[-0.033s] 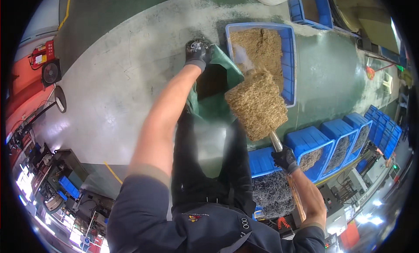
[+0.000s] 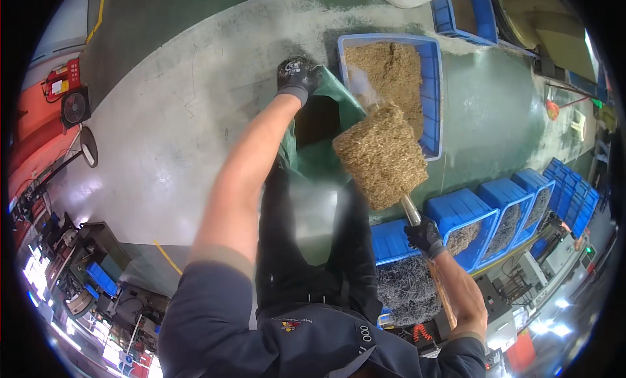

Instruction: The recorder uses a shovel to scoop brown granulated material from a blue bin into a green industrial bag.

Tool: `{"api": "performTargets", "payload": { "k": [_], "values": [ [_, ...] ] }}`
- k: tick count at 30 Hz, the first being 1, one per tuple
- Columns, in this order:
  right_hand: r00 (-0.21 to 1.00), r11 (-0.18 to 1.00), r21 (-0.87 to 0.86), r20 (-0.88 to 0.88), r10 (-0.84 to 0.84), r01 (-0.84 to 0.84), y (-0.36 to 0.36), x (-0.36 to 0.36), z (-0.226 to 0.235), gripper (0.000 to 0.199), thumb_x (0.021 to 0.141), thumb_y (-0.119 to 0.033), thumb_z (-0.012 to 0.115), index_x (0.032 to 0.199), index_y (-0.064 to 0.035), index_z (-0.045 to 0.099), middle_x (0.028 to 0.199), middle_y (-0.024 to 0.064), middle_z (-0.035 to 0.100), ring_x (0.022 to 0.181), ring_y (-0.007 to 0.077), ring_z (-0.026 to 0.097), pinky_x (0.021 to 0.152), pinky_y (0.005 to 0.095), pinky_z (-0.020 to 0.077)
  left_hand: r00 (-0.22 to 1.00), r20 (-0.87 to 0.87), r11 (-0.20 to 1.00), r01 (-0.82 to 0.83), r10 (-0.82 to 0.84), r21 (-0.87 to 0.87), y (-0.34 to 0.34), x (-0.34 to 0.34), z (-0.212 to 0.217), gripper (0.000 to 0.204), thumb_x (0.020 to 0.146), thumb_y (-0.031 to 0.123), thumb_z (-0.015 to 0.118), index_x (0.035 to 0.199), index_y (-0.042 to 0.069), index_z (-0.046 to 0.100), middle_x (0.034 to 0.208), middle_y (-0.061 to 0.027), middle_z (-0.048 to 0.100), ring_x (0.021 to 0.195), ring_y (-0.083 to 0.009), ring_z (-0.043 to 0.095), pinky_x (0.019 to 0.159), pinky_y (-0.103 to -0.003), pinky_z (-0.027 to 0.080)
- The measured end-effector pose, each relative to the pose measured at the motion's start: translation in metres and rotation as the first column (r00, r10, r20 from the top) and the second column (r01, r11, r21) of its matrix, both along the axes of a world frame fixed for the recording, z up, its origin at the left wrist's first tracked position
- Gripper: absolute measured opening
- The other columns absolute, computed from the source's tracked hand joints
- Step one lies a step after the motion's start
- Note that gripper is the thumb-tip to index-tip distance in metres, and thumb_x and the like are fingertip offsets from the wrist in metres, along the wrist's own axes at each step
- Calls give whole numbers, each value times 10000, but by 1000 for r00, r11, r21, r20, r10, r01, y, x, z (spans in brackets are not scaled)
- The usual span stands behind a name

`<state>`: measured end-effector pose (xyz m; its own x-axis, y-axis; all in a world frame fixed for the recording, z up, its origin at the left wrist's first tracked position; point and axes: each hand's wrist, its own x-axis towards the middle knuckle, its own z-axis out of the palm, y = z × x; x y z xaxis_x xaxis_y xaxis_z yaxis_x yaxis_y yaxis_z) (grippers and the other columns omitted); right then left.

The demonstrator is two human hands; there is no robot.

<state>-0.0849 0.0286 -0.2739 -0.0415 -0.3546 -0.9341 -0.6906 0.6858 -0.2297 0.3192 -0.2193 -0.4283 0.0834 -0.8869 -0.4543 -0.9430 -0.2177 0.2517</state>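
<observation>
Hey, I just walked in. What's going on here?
A person in dark gloves is handling a shovel and a bag. The left hand grips the rim of the green bag, whose mouth is open. The right hand grips the shovel, whose blade is heaped with tan chips. The load is up at the bag's right side, in front of a blue bin holding similar brown material.

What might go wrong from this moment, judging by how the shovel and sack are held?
Golden-brown shavings are heaped on the shovel and may spill onto the floor.
Only the right hand grips the shovel, so the load could tip.
The left hand grips the green sack at one edge of its mouth; the opposite side might sag.
</observation>
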Motion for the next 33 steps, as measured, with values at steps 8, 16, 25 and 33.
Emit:
{"api": "performTargets", "payload": {
  "k": [8,16,25,33],
  "values": [
    [979,982,-27,-87,182,-185,-11,14,-12,300,745,-160,637,967,34,579,612,134,618,504,209,631,440,353,501,960,-48,942,-279,275,-185,153,2,35,863,776,563,565,1379,3,306,1358,-241,398,1232,-380,404,1029,-427,333],
    [847,870,11,-224,483,-493,-34,69,-55,202,754,-138,571,873,11,639,673,162,645,518,245,642,491,359,505,885,-216,891,-441,412,-108,214,65,6,316,793,357,566,958,98,639,858,-158,649,776,-341,613,731,-432,471],
    [308,247,257,234,922,-934,-101,139,-121,149,792,-118,596,820,14,658,660,132,636,515,243,612,449,390,498,869,-399,912,-378,292,-157,193,76,17,267,834,315,535,888,78,647,891,-161,643,817,-363,605,728,-443,483],
    [271,185,539,84,959,-822,-104,154,-30,264,702,-260,637,906,-108,707,872,102,688,805,271,666,699,385,516,821,-485,932,-361,300,-36,202,118,16,283,846,334,517,866,79,637,846,-167,637,802,-370,601,708,-462,476]
  ]
}}
